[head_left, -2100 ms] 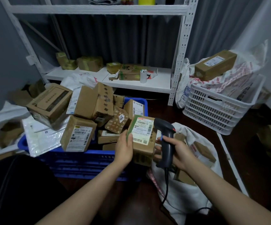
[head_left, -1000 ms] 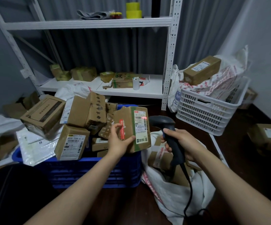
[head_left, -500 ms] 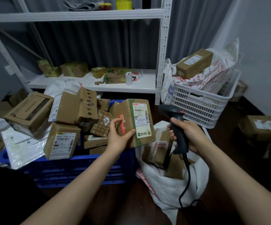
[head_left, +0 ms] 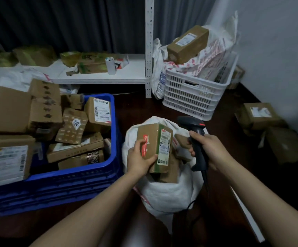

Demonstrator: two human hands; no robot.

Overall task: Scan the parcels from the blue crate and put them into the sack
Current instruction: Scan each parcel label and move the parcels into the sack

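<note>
The parcel [head_left: 154,147], gripped by the left hand [head_left: 140,158], is now carried over the sack [head_left: 164,195]; it should be lowered in before release, while the scanner [head_left: 196,139] is clasped by the right hand [head_left: 209,151].

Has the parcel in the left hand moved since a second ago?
Yes. The parcel, gripped by the left hand, has gone rightward, from above the blue crate's right end to over the white sack's open mouth.
</note>
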